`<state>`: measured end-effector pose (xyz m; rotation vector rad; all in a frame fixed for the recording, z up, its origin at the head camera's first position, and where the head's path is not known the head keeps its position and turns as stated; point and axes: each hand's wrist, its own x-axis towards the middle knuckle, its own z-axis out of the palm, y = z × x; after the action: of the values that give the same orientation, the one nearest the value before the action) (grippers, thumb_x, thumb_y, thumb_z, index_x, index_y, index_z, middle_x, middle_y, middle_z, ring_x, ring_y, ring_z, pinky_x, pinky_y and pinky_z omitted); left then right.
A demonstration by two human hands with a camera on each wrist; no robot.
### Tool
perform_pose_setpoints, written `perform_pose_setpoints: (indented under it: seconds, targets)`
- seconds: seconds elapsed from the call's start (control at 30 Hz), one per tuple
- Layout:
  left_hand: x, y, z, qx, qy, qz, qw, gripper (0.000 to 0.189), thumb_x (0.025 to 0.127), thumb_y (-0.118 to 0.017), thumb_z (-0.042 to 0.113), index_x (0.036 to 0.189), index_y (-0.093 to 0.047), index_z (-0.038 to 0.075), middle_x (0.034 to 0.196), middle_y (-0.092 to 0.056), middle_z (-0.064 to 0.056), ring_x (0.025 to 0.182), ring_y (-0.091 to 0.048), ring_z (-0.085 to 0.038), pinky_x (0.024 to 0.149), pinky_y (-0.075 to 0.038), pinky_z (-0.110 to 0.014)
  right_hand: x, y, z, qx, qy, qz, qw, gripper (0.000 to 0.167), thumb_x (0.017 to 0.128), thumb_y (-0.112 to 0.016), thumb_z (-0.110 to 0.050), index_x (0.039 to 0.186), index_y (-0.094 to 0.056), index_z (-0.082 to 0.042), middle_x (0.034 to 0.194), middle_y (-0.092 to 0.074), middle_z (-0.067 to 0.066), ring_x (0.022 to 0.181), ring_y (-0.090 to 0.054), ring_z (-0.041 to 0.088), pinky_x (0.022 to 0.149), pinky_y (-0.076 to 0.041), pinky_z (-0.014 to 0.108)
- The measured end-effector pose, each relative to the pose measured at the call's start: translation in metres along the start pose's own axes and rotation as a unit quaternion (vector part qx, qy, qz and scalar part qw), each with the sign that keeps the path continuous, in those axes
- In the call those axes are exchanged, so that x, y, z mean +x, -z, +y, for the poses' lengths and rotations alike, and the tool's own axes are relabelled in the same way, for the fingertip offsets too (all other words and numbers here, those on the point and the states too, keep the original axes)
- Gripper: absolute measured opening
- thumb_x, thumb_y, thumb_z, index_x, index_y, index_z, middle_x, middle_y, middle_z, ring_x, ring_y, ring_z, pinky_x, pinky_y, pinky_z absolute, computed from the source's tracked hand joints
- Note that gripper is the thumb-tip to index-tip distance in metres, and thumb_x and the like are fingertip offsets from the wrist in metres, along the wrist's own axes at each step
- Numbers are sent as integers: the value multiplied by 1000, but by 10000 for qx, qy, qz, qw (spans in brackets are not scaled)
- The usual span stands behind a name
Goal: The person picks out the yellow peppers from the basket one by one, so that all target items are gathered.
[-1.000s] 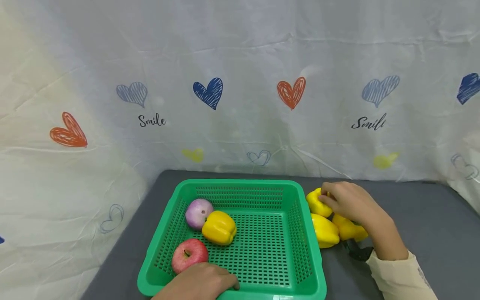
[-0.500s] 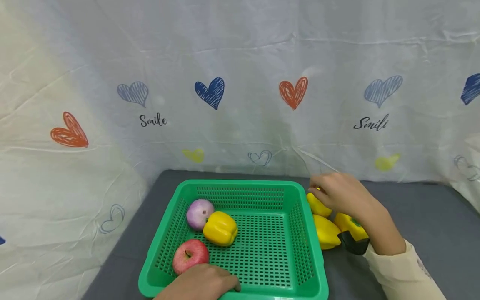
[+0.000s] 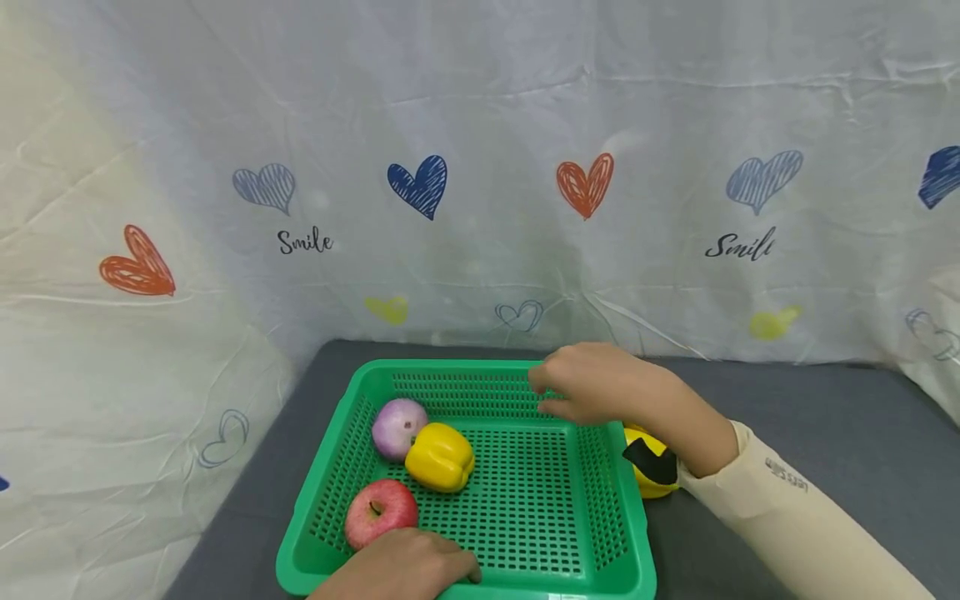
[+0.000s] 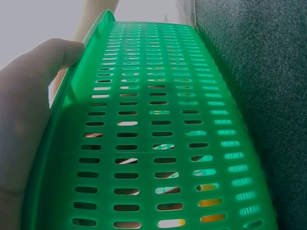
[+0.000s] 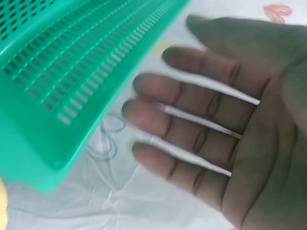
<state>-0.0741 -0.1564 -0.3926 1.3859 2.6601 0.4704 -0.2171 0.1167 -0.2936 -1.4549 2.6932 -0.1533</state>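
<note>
My right hand [image 3: 588,383] hovers over the back right corner of the green basket [image 3: 637,533], fingers spread. Nothing lies in its palm in the right wrist view. My left hand [image 3: 408,567] grips the basket's near rim, its thumb [image 4: 72,51] lying along the edge in the left wrist view. Inside the basket, a purple onion [image 3: 393,423] sits beside a yellow bell pepper [image 3: 441,458], and a red apple [image 3: 378,510] lies near my left hand. Outside the right wall, yellow bell peppers [image 3: 654,488] are mostly hidden behind my right wrist and its black strap.
The basket stands on a dark grey tabletop [image 3: 825,433]. A pale curtain [image 3: 480,250] printed with hearts and "Smile" hangs right behind the table and along its left side. Mesh fills the basket's right half.
My right hand has left the yellow bell pepper at the back right and moved left over the basket's corner, its forearm now covering the peppers. My left hand stays on the rim.
</note>
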Motion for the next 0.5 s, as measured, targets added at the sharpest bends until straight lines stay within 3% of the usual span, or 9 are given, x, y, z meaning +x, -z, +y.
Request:
perform_pose_setpoints:
  seconds: [0.13,0.33,0.5]
  targets:
    - [1,-1,0,-27,45,-23,10000,43,96,-53,59,96,-71,21,89,-63,20,75,-54,7,68,-46,-13,16,4,-5,267,276,-156,9991,12,94,-72,-21,103,-72,-14,97,-69,-4,80,-62,11,69,-51,29]
    - [2,-1,-1,-131,103,-121,9998,43,95,-54,60,97,-72,21,90,-63,20,75,-54,7,68,-46,-13,40,4,-27,106,395,-546,9977,24,96,-70,-23,117,-69,-13,115,-68,0,99,-63,16,82,-52,32]
    - [1,-1,-2,-97,33,-59,9999,42,96,-54,59,96,-71,21,89,-63,20,74,-54,8,67,-46,-13,70,-13,-58,-131,627,-921,9937,24,97,-68,-23,120,-68,-16,117,-65,-4,96,-59,11,81,-49,24]
